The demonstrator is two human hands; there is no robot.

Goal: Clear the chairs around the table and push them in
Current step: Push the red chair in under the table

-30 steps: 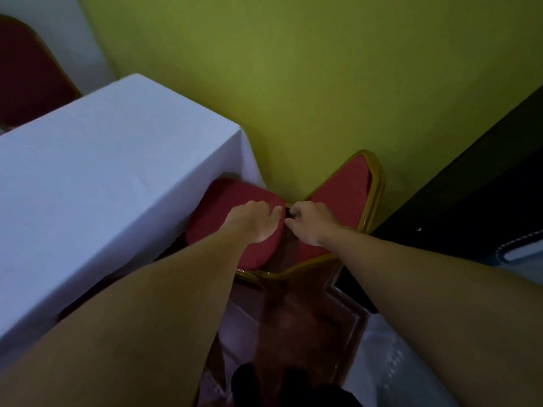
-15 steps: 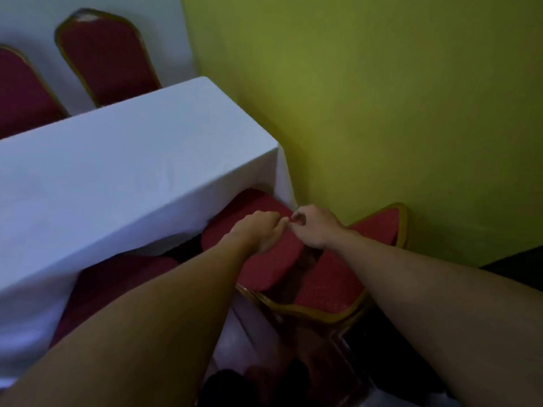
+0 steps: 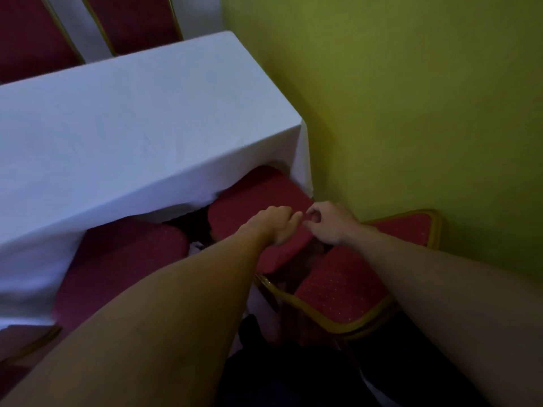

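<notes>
**Pushing the corner chair home**

The red chair (image 3: 346, 286) is seen skewed at the table (image 3: 132, 127) corner, its seat (image 3: 258, 195) partly beneath the cloth. The seat's rear is gripped by the left hand (image 3: 276, 224), fingers curled. The right hand (image 3: 332, 223) is curled too, around what cannot be told in the dimness. The gilt frame (image 3: 361, 321) is judged stiff and fairly heavy; the padding yields, so the frame is better held.

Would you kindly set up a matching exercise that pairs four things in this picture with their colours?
Things:
1. tablecloth
2. wall
3. seat cushion
4. chair frame

Colours:
a. gold
b. white
c. red
d. yellow-green

Pairs: 1-b; 2-d; 3-c; 4-a
</notes>
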